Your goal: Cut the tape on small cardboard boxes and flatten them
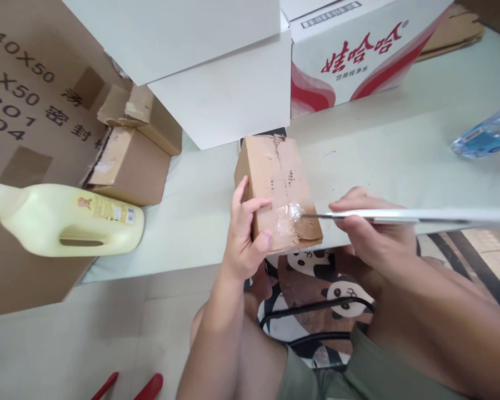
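Observation:
A small brown cardboard box (281, 172) lies on the pale tabletop near its front edge, with clear tape over its near end. My left hand (245, 236) grips the box from the left, fingers on its side and top and thumb near the front edge. My right hand (375, 230) is closed around a long white tool (416, 215) with a thin dark shaft. The shaft's tip reaches the taped part of the box. Blur at the tool's far right end hides its exact kind.
White boxes (233, 89) and a red-and-white carton (350, 61) stand at the back. At left are a yellow jug (45, 222), smaller brown boxes (131, 166) and a large printed carton (20, 150). A clear bottle (487, 133) lies at right.

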`<state>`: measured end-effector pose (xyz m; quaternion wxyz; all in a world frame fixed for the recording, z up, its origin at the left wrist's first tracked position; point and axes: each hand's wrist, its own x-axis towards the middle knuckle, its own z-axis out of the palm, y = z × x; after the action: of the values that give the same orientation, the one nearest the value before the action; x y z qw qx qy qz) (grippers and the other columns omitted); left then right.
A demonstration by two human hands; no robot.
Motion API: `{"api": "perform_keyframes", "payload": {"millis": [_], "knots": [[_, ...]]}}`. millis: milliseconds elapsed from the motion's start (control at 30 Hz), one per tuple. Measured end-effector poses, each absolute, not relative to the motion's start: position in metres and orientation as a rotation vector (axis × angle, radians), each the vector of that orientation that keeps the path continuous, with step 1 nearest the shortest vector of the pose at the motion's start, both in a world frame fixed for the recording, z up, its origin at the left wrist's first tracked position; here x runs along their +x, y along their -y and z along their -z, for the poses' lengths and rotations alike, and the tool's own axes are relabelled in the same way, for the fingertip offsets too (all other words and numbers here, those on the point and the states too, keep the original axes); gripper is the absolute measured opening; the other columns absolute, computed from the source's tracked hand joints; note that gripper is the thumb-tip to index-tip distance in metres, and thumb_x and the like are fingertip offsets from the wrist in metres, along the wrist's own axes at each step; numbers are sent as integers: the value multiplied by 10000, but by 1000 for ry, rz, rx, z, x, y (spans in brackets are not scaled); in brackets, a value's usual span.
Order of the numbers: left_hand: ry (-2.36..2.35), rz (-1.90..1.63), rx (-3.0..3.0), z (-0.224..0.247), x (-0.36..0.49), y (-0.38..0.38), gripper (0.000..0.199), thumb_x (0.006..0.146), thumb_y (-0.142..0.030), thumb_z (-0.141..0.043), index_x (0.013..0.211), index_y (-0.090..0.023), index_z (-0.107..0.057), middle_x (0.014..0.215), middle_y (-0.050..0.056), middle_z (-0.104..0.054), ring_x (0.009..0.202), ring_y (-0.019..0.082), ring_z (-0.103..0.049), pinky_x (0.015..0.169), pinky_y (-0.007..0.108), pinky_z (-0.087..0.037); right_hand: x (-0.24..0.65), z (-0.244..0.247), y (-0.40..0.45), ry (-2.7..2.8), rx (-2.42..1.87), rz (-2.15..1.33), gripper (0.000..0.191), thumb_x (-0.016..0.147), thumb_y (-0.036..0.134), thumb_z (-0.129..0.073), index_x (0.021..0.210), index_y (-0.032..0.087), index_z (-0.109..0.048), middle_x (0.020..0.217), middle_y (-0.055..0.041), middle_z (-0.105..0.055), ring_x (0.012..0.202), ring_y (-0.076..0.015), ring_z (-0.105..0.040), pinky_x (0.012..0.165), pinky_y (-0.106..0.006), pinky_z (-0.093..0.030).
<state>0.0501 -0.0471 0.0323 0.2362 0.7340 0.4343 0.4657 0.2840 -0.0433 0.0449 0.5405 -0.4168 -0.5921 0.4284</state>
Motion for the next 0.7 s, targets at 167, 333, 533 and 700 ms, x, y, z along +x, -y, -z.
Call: {"api": "perform_keyframes", "payload": {"millis": [167,333,533,700], "knots": [[-1183,-1272,1963,-34,53,48,456,914,-626,-494,1225,-298,-557,1613,102,-276,1540,379,-192,1179,624,-273,281,-51,49,1278,-1101,-944,247,859,436,-723,780,265,-562,603,16,-594,483,-134,-537,437,-301,-439],[-1174,-1273,1975,-37,58,49,457,913,-627,-488,1217,-294,-560,1606,111,-287,1533,399,-203,1164,633,-290,278,-47,51,1352,-1167,-844,230,856,383,-719,757,272,-543,589,9,-608,479,-152,-550,433,-315,-431],[-1188,-1275,1998,-37,59,50,442,915,-614,-493,1207,-289,-562,1613,113,-291,1530,405,-209,1160,632,-288,278,-52,49,1536,-1196,-780,69,851,305,-674,865,258,-722,760,-45,-739,666,-204,-693,579,-344,-563],[-1176,-1290,1980,-34,57,49,423,922,-600,-493,1202,-291,-556,1618,105,-269,1536,392,-193,1165,619,-289,278,-51,48,1540,-1206,-836,100,844,268,-658,902,250,-738,753,-42,-755,660,-198,-717,588,-311,-587]]}}
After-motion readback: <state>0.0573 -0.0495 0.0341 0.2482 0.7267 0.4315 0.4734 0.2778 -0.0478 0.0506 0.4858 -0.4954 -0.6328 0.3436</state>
